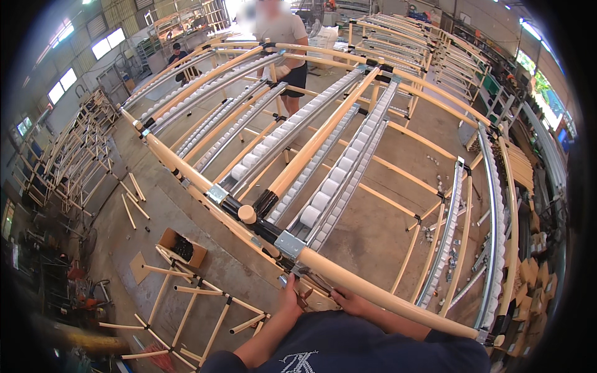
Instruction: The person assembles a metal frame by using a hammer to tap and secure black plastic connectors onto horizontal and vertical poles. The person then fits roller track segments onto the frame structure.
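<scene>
Frame (323,132) tan, black joints (266,202), white rollers (322,200). Left hand (291,301), right hand (349,301) apart near front tube (388,290); cannot tell if either grips. White print (298,362) on shirt (373,342).

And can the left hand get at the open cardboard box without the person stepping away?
Probably not: the cardboard box sits on the floor, seemingly well below the left hand, which is close to the near rail, and a low pipe frame lies partly between.
</scene>
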The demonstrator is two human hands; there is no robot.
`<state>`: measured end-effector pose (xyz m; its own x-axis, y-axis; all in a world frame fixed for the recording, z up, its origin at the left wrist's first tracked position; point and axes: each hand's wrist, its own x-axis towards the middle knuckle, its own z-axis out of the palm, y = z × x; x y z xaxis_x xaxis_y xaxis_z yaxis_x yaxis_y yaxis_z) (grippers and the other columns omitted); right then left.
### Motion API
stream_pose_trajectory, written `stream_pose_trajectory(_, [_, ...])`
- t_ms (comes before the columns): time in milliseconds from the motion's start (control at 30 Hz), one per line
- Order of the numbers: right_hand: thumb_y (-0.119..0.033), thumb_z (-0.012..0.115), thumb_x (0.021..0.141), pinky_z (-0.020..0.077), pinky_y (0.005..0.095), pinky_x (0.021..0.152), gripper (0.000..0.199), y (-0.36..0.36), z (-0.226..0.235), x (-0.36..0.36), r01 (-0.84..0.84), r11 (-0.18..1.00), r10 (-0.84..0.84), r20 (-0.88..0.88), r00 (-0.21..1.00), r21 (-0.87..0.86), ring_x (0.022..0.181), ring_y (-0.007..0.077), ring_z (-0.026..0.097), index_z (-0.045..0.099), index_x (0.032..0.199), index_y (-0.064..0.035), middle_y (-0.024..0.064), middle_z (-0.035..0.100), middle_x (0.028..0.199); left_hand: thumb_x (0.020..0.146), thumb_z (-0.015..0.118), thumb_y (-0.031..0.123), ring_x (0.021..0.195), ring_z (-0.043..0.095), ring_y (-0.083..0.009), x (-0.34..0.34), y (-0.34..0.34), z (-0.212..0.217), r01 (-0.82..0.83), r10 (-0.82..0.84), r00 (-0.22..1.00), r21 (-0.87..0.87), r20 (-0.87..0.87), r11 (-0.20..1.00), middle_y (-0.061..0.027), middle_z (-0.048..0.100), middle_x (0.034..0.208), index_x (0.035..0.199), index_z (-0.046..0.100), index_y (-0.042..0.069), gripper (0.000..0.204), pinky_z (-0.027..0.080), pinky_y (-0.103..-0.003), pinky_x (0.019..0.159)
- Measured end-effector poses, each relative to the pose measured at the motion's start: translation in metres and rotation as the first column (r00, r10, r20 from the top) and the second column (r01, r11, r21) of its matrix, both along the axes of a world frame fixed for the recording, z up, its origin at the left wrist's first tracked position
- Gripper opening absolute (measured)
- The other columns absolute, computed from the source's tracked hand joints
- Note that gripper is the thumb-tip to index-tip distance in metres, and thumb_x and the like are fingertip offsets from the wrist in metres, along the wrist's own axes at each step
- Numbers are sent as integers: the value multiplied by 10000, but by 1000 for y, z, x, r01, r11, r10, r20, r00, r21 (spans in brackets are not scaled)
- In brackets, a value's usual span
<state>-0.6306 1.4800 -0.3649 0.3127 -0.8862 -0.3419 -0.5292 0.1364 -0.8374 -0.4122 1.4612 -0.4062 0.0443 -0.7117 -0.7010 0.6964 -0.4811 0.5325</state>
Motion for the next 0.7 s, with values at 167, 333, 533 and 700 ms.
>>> stream_pose_trajectory(167, [-382, 492, 1049, 482, 392, 915, 421, 0, 3, 0, -24, 998, 24, 13, 1000, 66, 1047, 273, 621, 618, 1241, -29, 168, 663, 1088, 979, 552, 463, 824, 642, -301, 6, 0, -14, 32, -32, 999, 57, -10, 998, -11, 447, 615, 1189, 613, 141, 390, 499, -528, 641])
stream_pose_trajectory(333, [-388, 506, 1044, 480, 387, 903, 425, 4, -21, -6, 14, 993, -18, 38, 999, 114, 1036, 262, 620, 613, 1241, -26, 152, 666, 1076, 954, 577, 313, 677, 568, -216, 5, -2, 0, 17, -9, 997, 115, -77, 993, -27, 478, 693, 1098, 588, 105, 254, 578, -514, 749])
stream_pose_trajectory(533, [-388, 520, 1040, 456, 373, 941, 421, 9, -35, -2, 62, 998, -63, 63, 996, 27, 1085, 258, 586, 618, 1239, -30, 159, 637, 1149, 916, 613, 323, 644, 585, -215, 14, 0, 1, 46, -40, 991, 43, -130, 998, -29, 465, 680, 1124, 552, 125, 294, 562, -486, 661])
stream_pose_trajectory(700, [-410, 518, 1036, 455, 388, 958, 424, 9, -29, -3, 71, 991, -85, 118, 989, 115, 1113, 281, 595, 638, 1219, -45, 174, 644, 1163, 924, 594, 383, 794, 679, -274, 10, -3, 17, 102, -91, 992, 128, -91, 986, 0, 449, 616, 1163, 565, 210, 296, 453, -497, 591])
